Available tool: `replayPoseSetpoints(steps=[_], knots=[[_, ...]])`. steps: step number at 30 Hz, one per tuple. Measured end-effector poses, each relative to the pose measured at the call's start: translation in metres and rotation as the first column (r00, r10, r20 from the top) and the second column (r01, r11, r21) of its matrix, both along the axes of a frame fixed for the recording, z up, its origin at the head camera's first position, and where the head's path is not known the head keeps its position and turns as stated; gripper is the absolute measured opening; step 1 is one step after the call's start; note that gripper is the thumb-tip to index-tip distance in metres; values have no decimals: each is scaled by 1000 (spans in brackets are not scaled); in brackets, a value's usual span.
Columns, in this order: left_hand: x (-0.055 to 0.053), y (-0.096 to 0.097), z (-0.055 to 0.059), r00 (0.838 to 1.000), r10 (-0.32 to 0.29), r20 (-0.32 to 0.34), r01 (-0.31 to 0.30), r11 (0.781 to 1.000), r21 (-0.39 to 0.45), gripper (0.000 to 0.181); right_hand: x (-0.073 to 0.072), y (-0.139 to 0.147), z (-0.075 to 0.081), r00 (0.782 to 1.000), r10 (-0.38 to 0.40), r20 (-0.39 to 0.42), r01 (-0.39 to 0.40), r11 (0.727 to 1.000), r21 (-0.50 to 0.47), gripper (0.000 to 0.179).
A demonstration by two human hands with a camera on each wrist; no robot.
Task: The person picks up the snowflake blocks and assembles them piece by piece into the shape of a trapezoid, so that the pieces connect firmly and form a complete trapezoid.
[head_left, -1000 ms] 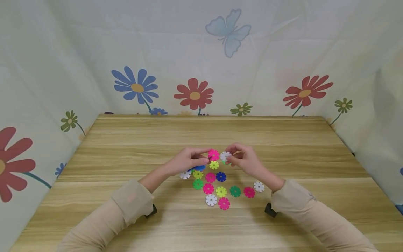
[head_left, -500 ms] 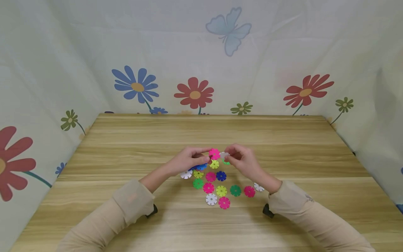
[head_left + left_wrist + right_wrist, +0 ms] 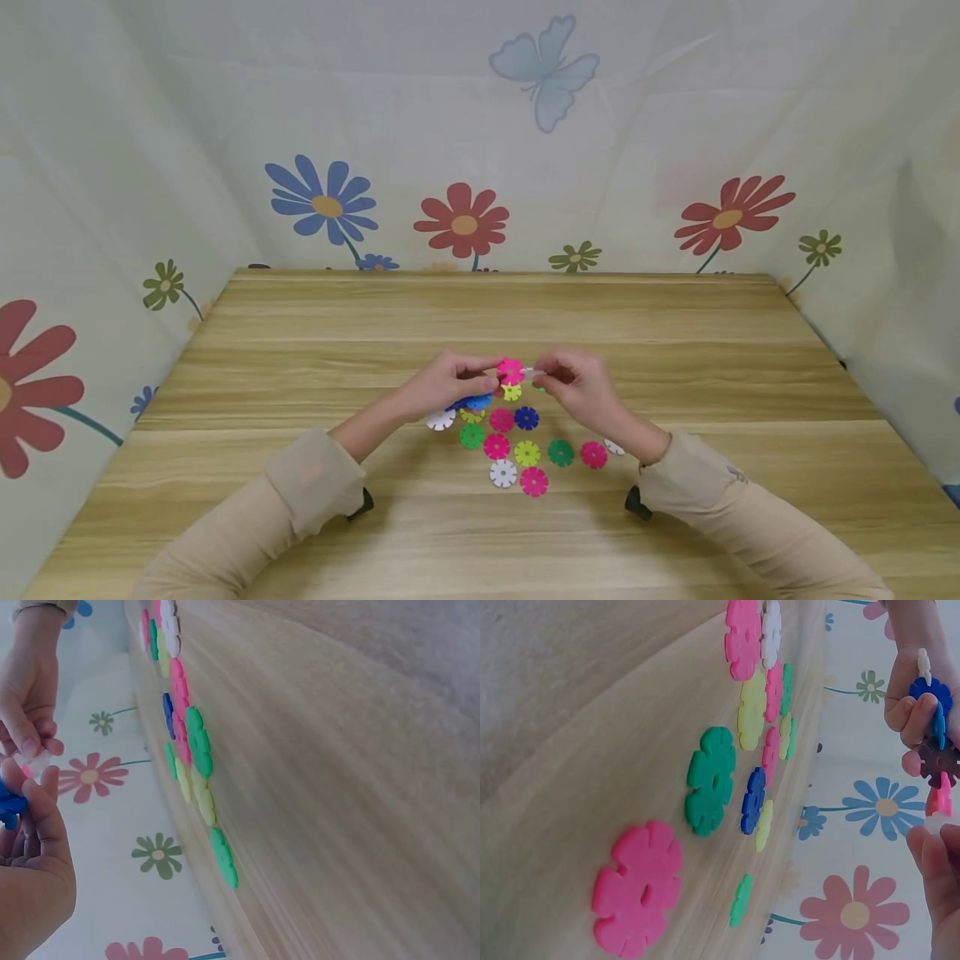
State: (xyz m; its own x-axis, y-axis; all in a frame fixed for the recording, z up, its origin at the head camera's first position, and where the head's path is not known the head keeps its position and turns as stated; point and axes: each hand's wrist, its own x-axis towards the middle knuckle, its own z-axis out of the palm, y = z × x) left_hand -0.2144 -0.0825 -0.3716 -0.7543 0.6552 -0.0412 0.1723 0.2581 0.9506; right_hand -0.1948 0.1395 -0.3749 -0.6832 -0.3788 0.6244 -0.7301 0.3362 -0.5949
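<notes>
Slotted plastic snowflake discs are in both hands. My left hand [image 3: 450, 385] holds a joined chain of them above the table. In the right wrist view the chain runs from a white disc [image 3: 924, 666] through a dark blue disc [image 3: 930, 696], a lighter blue disc [image 3: 939, 726] and a dark brownish disc [image 3: 939, 760] to a pink disc [image 3: 943, 795]. My right hand [image 3: 587, 390] pinches another white disc [image 3: 533, 372], seen nearly edge-on against the pink disc's right edge. Fingers partly cover it, so how deep the slots engage cannot be told.
Loose discs lie flat on the wooden table [image 3: 480, 542] below and in front of the hands: a dark blue disc [image 3: 527, 418], a green disc [image 3: 561, 453], a yellow disc [image 3: 527, 453] and several others. A flower-printed cloth [image 3: 637, 150] stands behind the table.
My right hand has turned its white disc from face-on to edge-on and brought it left against the pink disc. The left hand stays nearly still with its chain.
</notes>
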Motion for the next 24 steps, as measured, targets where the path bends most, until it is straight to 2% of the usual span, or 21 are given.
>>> replayPoseSetpoints(steps=[6, 9, 13, 15, 20, 24], knots=[[3, -1, 6, 999, -16, -47, 15, 999, -36, 45, -3, -3, -3, 995, 49, -88, -49, 999, 2, 16], [5, 0, 9, 998, -26, -65, 20, 996, -93, 45, -3, -2, -4, 993, 73, -88, -71, 997, 25, 16], [6, 4, 9, 996, -43, -74, 31, 986, -162, 49, -3, 1, -4, 997, 76, -34, -74, 996, 43, 13], [6, 5, 8, 996, -49, -70, 37, 985, -167, 49, -3, 1, -4, 998, 64, -21, -63, 997, 45, 12], [5, 8, 4, 998, -45, -32, 40, 990, -136, 50, -5, 0, -6, 998, 40, -51, -38, 998, 42, 11], [4, 8, 2, 998, -42, -38, 37, 990, -134, 50, -7, 0, -7, 999, 14, -47, -12, 998, 62, 11]])
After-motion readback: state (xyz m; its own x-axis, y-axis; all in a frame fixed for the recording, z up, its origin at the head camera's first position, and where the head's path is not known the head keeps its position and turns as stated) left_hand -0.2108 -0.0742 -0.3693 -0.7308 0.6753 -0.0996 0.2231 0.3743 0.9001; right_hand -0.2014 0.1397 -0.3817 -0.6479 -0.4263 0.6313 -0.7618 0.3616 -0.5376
